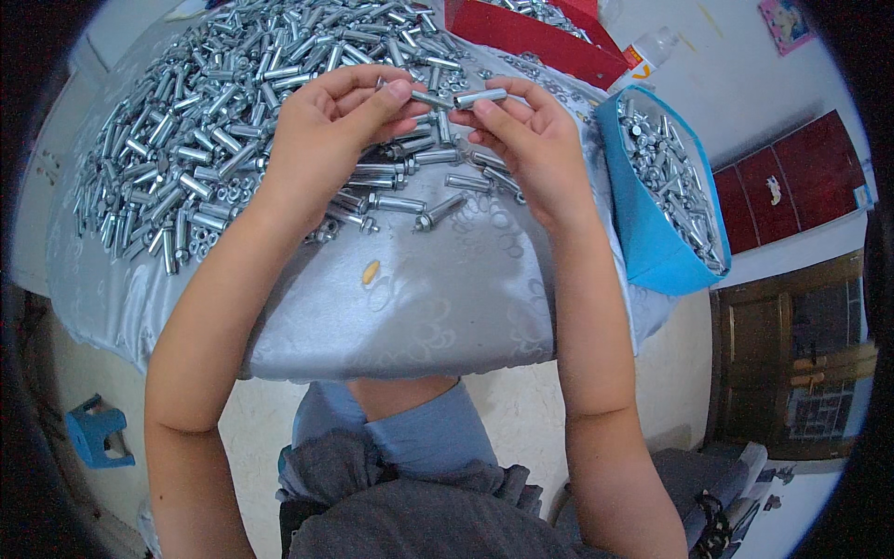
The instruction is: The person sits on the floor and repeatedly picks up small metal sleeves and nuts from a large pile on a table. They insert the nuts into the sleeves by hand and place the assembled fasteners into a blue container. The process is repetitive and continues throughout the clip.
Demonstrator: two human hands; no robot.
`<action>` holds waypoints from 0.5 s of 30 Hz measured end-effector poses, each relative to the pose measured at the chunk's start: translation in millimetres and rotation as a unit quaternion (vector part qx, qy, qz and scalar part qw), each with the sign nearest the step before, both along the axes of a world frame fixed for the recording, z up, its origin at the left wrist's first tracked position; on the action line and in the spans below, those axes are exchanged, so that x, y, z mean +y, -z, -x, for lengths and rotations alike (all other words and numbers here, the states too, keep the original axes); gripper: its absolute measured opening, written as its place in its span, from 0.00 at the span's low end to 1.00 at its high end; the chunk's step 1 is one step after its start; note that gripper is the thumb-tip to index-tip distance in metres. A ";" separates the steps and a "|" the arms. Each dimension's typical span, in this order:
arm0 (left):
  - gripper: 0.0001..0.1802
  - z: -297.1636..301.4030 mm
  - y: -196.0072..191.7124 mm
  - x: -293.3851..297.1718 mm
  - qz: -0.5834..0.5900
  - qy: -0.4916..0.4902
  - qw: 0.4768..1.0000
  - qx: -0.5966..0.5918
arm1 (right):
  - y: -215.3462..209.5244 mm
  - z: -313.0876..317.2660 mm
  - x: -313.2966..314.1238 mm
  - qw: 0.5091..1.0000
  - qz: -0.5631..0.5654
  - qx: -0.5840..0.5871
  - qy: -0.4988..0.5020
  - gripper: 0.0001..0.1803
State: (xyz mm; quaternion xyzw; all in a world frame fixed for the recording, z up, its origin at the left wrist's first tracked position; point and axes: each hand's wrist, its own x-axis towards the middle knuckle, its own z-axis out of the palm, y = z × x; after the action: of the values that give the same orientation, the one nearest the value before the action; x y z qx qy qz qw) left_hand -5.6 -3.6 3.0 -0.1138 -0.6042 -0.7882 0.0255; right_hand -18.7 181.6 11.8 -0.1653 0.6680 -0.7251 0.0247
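Both hands are raised over the table, fingertips nearly meeting. Between thumb and fingers, my left hand (340, 121) pinches a thin metal bolt (428, 99) whose free end points right. In my right hand (531, 135) is a shiny metal sleeve (482, 97), pinched between thumb and index finger. The bolt's end lies at or very close to the sleeve's left opening; I cannot tell whether it is inside. Beneath and behind the hands spreads a large heap of sleeve anchor bolts (223, 140), with several loose ones (396, 203) near my wrists.
A silvery patterned cloth (447, 326) covers the table, with a small yellowish piece (371, 272) on it. At the right stands a blue fabric bin (656, 252) full of bolts. Behind are a red box (531, 35) and a clear bottle (652, 48). A blue stool (88, 433) stands at lower left.
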 end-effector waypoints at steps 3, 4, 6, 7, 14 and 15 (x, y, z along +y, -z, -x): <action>0.16 -0.9 -0.2 0.7 0.003 -0.004 1.000 0.004 | -1.3 -0.5 -0.1 1.000 0.000 -0.009 -0.007 0.16; 0.16 -1.0 -0.5 1.2 0.004 -0.006 1.000 0.006 | -2.0 -1.1 0.2 1.000 0.001 -0.014 -0.011 0.16; 0.17 -1.3 -2.0 1.2 -0.001 -0.008 1.000 0.006 | -2.4 -1.8 -0.4 1.000 0.004 -0.009 0.001 0.16; 0.17 -1.4 -2.7 1.1 -0.004 -0.009 1.000 0.006 | -2.5 -2.1 -1.0 1.000 0.005 -0.006 0.007 0.16; 0.17 -1.8 -1.7 -0.9 0.071 -0.018 0.997 0.009 | -2.3 -2.2 -2.9 0.998 0.031 -0.050 0.003 0.16; 0.17 -1.5 -0.4 -1.0 0.073 -0.018 0.997 0.006 | -4.6 -3.0 -3.2 0.998 0.025 -0.052 0.007 0.16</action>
State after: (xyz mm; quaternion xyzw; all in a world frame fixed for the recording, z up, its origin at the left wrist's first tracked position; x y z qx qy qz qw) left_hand -4.1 -4.7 3.4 -0.1093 -0.6616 -0.7411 0.0349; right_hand -15.7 178.4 16.3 -0.1226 0.6484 -0.7497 0.0501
